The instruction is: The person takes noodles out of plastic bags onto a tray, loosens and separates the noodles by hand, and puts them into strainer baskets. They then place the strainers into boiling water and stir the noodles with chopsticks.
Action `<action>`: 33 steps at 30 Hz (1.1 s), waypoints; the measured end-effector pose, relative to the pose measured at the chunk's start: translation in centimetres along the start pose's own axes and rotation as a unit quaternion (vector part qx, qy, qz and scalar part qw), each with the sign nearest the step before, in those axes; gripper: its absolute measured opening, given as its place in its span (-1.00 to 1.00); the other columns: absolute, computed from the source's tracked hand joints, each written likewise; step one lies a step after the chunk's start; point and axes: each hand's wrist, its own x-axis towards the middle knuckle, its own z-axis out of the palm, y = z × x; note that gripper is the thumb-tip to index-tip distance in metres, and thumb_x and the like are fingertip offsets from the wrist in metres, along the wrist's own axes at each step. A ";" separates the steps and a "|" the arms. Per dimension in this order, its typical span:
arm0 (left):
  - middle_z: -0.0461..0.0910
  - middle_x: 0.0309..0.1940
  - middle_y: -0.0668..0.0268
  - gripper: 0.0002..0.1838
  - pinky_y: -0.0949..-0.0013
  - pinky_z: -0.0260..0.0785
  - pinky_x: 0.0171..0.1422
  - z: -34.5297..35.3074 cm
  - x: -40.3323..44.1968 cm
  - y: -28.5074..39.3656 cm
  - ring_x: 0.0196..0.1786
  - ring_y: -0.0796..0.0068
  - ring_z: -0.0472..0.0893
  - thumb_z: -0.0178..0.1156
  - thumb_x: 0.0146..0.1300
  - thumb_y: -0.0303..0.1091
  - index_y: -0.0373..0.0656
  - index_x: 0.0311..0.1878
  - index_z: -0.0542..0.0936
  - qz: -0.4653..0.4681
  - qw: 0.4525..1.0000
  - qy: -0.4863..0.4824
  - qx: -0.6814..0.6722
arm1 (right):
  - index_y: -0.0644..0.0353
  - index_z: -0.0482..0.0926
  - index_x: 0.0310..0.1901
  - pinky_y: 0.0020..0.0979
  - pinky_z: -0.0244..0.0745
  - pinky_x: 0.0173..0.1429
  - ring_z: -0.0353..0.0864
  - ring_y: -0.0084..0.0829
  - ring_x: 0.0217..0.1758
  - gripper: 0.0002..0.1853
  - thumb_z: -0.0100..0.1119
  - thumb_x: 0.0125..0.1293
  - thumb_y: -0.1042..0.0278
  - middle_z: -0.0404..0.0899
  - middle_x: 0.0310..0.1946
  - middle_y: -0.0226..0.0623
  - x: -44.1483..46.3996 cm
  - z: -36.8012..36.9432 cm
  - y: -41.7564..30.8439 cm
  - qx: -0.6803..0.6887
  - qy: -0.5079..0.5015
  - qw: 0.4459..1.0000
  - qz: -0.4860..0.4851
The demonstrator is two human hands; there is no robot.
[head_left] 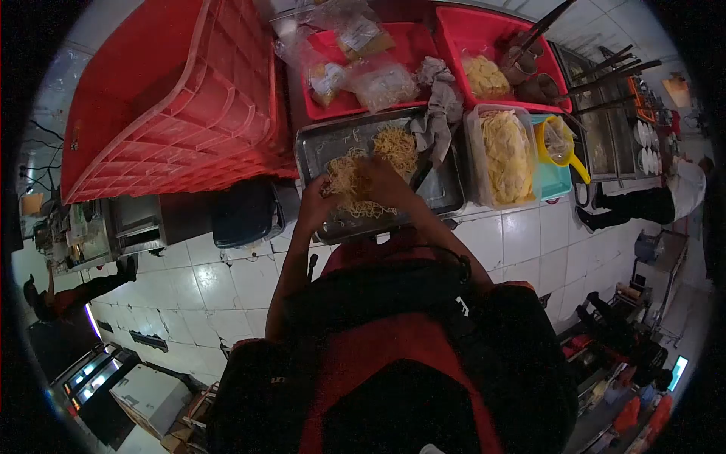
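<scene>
A dark metal tray (446, 198) lies in front of me with pale yellow noodles on it. My left hand (318, 204) is at the left edge of one pile of noodles (345, 175), its fingers curled into the strands. From the right, my right hand (386, 185) reaches over the same pile, gripping strands; its fingertips are partly hidden. A second clump of noodles (395, 148) sits behind it near the tray's back edge. Some loose strands are scattered over the tray. A crumpled grey cloth (440, 113) hangs over the tray's back right corner, by a dark handle.
Large red crates (227, 98) stand at the left. Behind the tray are a red bin (314, 106) with plastic bags and another red bin (461, 30) with cups. Rightward are a clear tub (505, 155) of yellow sheets and a yellow strainer (579, 168). Other people stand farther off.
</scene>
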 end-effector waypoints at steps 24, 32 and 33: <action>0.50 -0.16 0.10 -0.55 0.29 0.36 -0.02 -0.1 0.6 -0.1 -0.09 0.27 0.53 0.23 -0.08 -0.50 -0.28 -0.02 0.46 0.106 0.987 0.072 0.097 | 0.32 0.48 -0.22 -0.27 0.48 -0.09 0.50 -0.18 -0.13 -0.53 0.47 -0.14 0.30 0.39 -0.10 -0.07 1.7 -1.5 -3.6 0.090 -0.121 0.978 0.144; 0.50 -0.13 0.30 -0.67 0.47 0.37 -0.09 -2.3 -0.6 -0.2 -0.16 0.53 0.50 0.14 -0.03 -0.62 -0.21 -0.12 0.46 0.071 0.967 0.007 -0.244 | 0.30 0.47 -0.03 -0.37 0.45 0.09 0.45 -0.48 0.03 -0.53 0.39 -0.04 0.58 0.39 0.00 -0.32 3.5 -8.8 -5.4 0.453 -0.146 0.871 0.125; 0.48 -0.08 0.22 -0.66 0.39 0.37 -0.04 -2.4 -0.3 -0.8 -0.09 0.42 0.49 0.16 -0.04 -0.60 -0.21 -0.11 0.46 0.100 0.979 0.035 -0.173 | 0.30 0.47 -0.03 -0.37 0.45 0.09 0.45 -0.48 0.03 -0.53 0.39 -0.04 0.58 0.39 0.00 -0.32 3.4 -8.9 -5.2 0.453 -0.147 0.870 0.126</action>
